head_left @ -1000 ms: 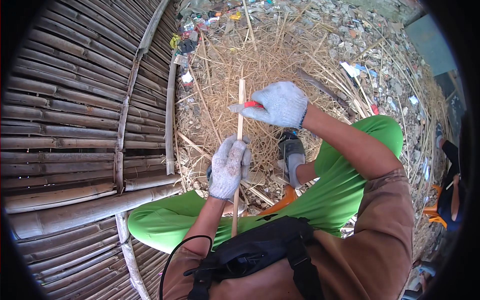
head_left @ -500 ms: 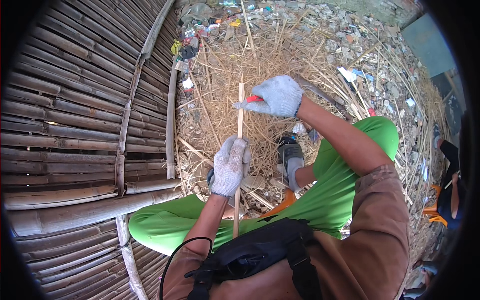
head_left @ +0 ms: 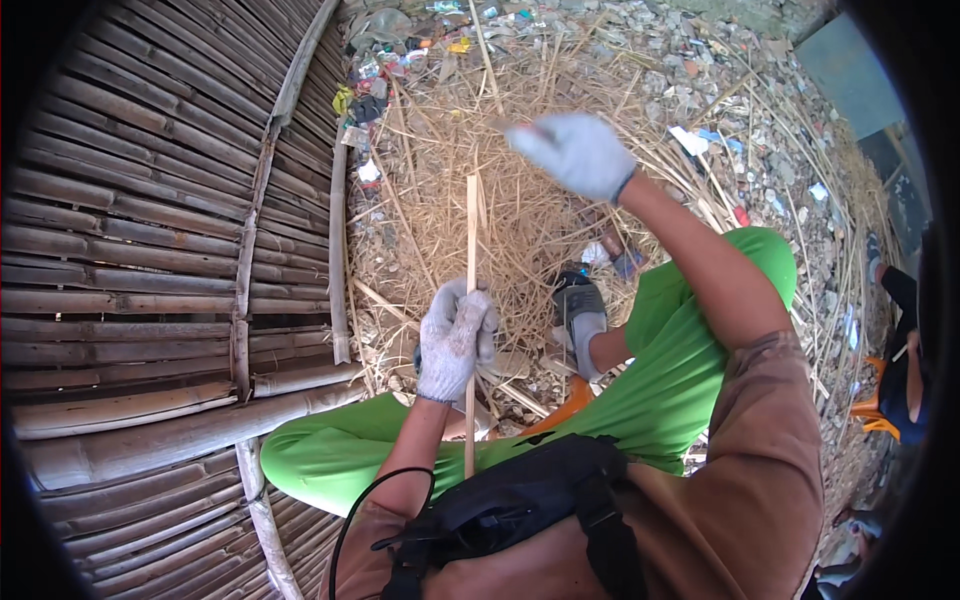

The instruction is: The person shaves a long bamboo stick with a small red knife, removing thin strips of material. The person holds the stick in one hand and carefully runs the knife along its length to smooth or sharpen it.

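Observation:
My left hand (head_left: pixel 457 340), in a stained white knit glove, is closed around a long pale bamboo strip (head_left: pixel 472 235). The strip runs upright through the fist, its lower end reaching my lap; a thin sliver stands apart near its top. My right hand (head_left: pixel 580 155), gloved too and smeared by motion, is up and to the right of the strip's tip, apart from it. Its fingers are closed on a red-handled knife (head_left: pixel 541 131), mostly hidden by the glove, with a blurred blade pointing left.
Bamboo slat wall (head_left: pixel 140 230) on the left. Straw-like shavings (head_left: pixel 540 230) and rubble litter the ground ahead. My shod foot (head_left: pixel 582 318) rests beside them, and part of an orange stool (head_left: pixel 573 400) shows beneath me. Another person (head_left: pixel 905 380) sits at the far right.
My right hand with the knife has moved off the strip, up and to the right. A sliver has parted from the strip's top. My left hand keeps its hold, shifted slightly left and down.

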### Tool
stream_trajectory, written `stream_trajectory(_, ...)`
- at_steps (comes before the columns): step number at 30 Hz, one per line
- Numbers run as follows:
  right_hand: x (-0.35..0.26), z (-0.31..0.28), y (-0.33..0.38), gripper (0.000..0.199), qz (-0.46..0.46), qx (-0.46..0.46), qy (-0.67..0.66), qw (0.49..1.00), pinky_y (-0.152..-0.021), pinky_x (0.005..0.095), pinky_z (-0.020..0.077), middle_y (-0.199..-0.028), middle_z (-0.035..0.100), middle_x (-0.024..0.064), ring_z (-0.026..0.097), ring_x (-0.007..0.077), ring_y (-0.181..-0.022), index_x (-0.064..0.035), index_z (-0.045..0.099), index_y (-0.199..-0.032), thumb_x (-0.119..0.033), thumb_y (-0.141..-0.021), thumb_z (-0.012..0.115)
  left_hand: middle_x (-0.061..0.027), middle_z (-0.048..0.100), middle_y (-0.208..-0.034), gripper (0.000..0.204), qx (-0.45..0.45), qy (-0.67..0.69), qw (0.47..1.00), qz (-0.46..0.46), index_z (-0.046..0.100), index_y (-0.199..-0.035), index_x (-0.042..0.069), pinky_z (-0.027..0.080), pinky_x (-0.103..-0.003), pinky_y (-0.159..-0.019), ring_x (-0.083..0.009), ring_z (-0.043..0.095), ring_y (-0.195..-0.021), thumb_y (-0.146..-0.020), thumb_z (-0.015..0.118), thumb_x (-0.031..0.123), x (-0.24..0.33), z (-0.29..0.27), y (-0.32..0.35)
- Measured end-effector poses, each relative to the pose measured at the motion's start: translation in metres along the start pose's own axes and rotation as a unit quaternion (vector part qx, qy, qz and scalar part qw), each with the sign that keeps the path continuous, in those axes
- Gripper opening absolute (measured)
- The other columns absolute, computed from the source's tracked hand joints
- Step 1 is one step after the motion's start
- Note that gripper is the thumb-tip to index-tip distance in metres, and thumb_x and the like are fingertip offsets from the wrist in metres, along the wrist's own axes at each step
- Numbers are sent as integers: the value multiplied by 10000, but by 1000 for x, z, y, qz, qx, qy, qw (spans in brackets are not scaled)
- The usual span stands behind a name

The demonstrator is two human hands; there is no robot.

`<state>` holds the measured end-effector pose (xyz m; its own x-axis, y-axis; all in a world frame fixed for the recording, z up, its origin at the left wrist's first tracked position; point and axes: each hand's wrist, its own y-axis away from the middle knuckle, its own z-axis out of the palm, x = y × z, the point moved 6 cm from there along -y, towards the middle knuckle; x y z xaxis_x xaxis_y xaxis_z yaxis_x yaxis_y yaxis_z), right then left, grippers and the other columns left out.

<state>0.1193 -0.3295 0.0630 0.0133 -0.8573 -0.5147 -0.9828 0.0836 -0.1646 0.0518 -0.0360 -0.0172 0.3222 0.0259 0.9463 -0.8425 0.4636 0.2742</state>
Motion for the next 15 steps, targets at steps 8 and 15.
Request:
stream_trajectory(8, -52, 51, 34, 671, -108, -51, 63, 991, -689, 545, 581, -784, 732, 211, 747, 428, -760, -89, 738, -850, -705, -1042, 552, -2, 589, -763, 281, -39, 27, 999, -19, 612, -1311, 1, 406, -234, -463, -72, 487, -499, -1154, 568, 230, 5, 1, -4)
stream_trajectory(15, -61, 48, 30, 759, -110, -115, 127, 979, -708, 539, 615, -835, 769, 197, 775, 403, -802, -127, 786, -844, -785, -1039, 464, 29, 562, -743, 279, -8, -39, 999, -9, 632, -1287, 16, 375, -226, -432, -41, 479, -508, -1162, 559, 254, 3, -2, -1)
